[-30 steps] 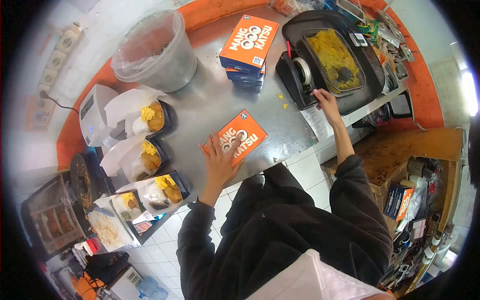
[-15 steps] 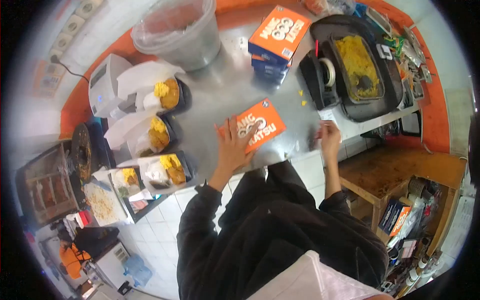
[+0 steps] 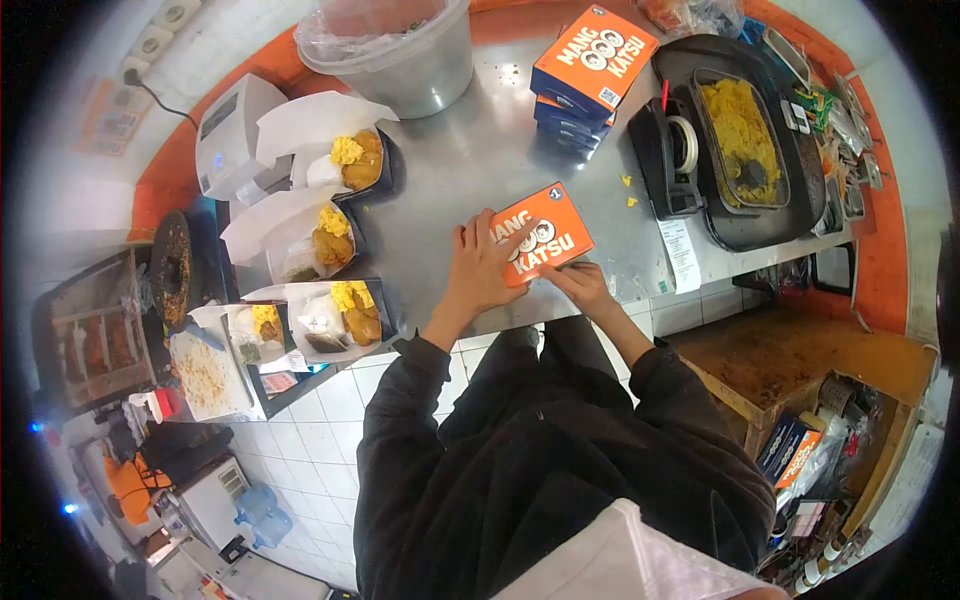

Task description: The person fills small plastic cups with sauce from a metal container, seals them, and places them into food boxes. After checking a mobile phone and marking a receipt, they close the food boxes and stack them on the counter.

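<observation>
Orange box (image 3: 543,234) flat on the steel counter (image 3: 470,160), near its front edge.
The left hand (image 3: 478,268) lies spread, fingers wide, on the box's left part; the right hand (image 3: 580,283) pinches its near edge with narrow fingers.

The left hand (image 3: 478,272) lies over the near-left corner of the flat orange cardboard box printed MANG KATSU (image 3: 543,234), hiding the first letters of its print. The right hand (image 3: 580,285) covers the box's near edge; whether its grip pinches anything there cannot be told. The clear plastic tub lined with a bag (image 3: 392,45) is cut off by the top edge. The print on the white paper slip (image 3: 682,255) on the steel desk (image 3: 470,150) is too small to read.
</observation>
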`<state>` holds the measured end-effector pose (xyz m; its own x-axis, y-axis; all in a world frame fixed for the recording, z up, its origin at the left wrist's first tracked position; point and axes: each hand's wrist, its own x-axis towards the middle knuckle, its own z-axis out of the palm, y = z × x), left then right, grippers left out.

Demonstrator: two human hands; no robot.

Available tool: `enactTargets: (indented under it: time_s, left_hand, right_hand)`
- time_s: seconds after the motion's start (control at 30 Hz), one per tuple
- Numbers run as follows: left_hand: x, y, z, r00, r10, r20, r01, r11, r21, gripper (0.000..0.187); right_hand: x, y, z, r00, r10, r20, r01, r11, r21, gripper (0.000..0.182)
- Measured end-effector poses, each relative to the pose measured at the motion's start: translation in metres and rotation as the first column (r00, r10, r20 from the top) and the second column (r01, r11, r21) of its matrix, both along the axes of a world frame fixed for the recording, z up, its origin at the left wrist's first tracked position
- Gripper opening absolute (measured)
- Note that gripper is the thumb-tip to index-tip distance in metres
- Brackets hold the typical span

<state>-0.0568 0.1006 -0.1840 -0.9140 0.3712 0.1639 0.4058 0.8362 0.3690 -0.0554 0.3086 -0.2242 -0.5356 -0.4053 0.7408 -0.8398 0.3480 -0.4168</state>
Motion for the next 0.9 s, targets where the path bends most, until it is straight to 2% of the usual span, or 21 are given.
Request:
enactTargets:
  time_s: [0.03, 0.1, 0.13, 0.17, 0.2, 0.27, 0.3, 0.37, 0.4, 0.53, 0.63, 0.7, 0.73, 0.77, 0.83, 0.87, 0.9]
  left_hand:
    - [-0.001, -0.001, 0.002, 1.000, 0.004, -0.005, -0.004, 0.999, 0.052, 0.087]
    - [-0.007, -0.004, 0.008, 1.000, 0.006, -0.028, -0.003, 0.994, 0.106, 0.088]
    - [-0.009, -0.007, 0.011, 0.998, 0.053, 0.034, -0.057, 0.991, 0.122, 0.087]
    - [-0.009, -0.009, 0.018, 0.990, 0.099, 0.100, -0.112, 0.984, 0.136, 0.087]
    - [-0.004, -0.013, 0.026, 0.991, 0.098, 0.091, -0.110, 0.984, 0.137, 0.087]
    - [0.002, -0.014, 0.074, 0.943, 0.221, 0.248, -0.260, 0.955, 0.141, 0.085]
    - [-0.003, -0.011, 0.092, 0.945, 0.226, 0.236, -0.262, 0.955, 0.137, 0.085]
    - [-0.008, -0.005, 0.130, 0.954, 0.292, 0.066, -0.298, 0.900, 0.319, 0.085]
    - [-0.023, 0.004, 0.149, 0.957, 0.291, 0.004, -0.276, 0.902, 0.333, 0.086]
    - [-0.103, 0.056, 0.204, 0.898, 0.287, -0.333, -0.190, 0.936, 0.295, 0.086]
    - [-0.166, 0.093, 0.191, 0.861, 0.324, -0.392, -0.229, 0.935, 0.270, 0.083]
    - [-0.193, 0.114, 0.169, 0.901, 0.301, -0.312, -0.267, 0.952, 0.148, 0.085]
    - [-0.199, 0.121, 0.158, 0.907, 0.307, -0.288, -0.293, 0.952, 0.091, 0.086]
    - [-0.198, 0.123, 0.160, 0.903, 0.324, -0.283, -0.312, 0.946, 0.087, 0.086]
    - [-0.190, 0.119, 0.169, 0.931, 0.265, -0.249, -0.186, 0.936, 0.299, 0.084]
    - [-0.173, 0.117, 0.176, 0.874, 0.290, -0.389, -0.152, 0.925, 0.350, 0.071]
    - [-0.149, 0.105, 0.181, 0.870, 0.308, -0.385, -0.174, 0.922, 0.345, 0.071]
  right_hand:
    - [-0.004, 0.000, 0.007, 1.000, 0.006, -0.013, -0.006, 1.000, -0.003, 0.042]
    - [-0.010, 0.007, 0.023, 0.997, -0.004, 0.071, -0.012, 0.976, 0.219, 0.048]
    - [-0.012, 0.015, 0.029, 0.966, -0.041, 0.256, -0.070, 0.910, 0.410, 0.056]
    - [-0.013, 0.019, 0.032, 0.968, -0.044, 0.247, -0.064, 0.910, 0.411, 0.056]
    - [-0.015, 0.022, 0.034, 0.965, -0.074, 0.252, -0.007, 0.951, 0.309, 0.059]
    - [-0.017, 0.031, 0.052, 0.940, -0.105, 0.325, 0.072, 0.991, 0.113, 0.057]
    - [-0.014, 0.037, 0.052, 0.944, -0.100, 0.315, 0.070, 0.992, 0.106, 0.057]
    - [-0.006, 0.049, 0.052, 0.738, -0.195, 0.646, 0.265, 0.964, -0.012, 0.052]
    - [-0.005, 0.050, 0.056, 0.703, -0.190, 0.685, 0.310, 0.949, -0.055, 0.045]
    - [-0.014, 0.058, 0.050, 0.705, -0.145, 0.694, 0.215, 0.977, -0.014, 0.033]
    - [-0.019, 0.060, 0.060, 0.746, -0.036, 0.665, 0.108, 0.992, -0.068, 0.024]
    - [-0.024, 0.071, 0.056, 0.777, -0.064, 0.627, 0.124, 0.991, -0.052, 0.022]
    - [-0.027, 0.075, 0.057, 0.828, -0.147, 0.541, 0.155, 0.987, 0.030, 0.021]
    - [-0.026, 0.079, 0.062, 0.827, -0.129, 0.547, 0.136, 0.990, 0.028, 0.021]
    - [-0.024, 0.081, 0.073, 0.636, -0.203, 0.744, 0.232, 0.970, 0.067, 0.020]
    - [-0.024, 0.080, 0.072, 0.635, -0.187, 0.749, 0.211, 0.975, 0.064, 0.020]
    - [-0.023, 0.078, 0.070, 0.621, -0.217, 0.754, 0.262, 0.963, 0.061, 0.019]
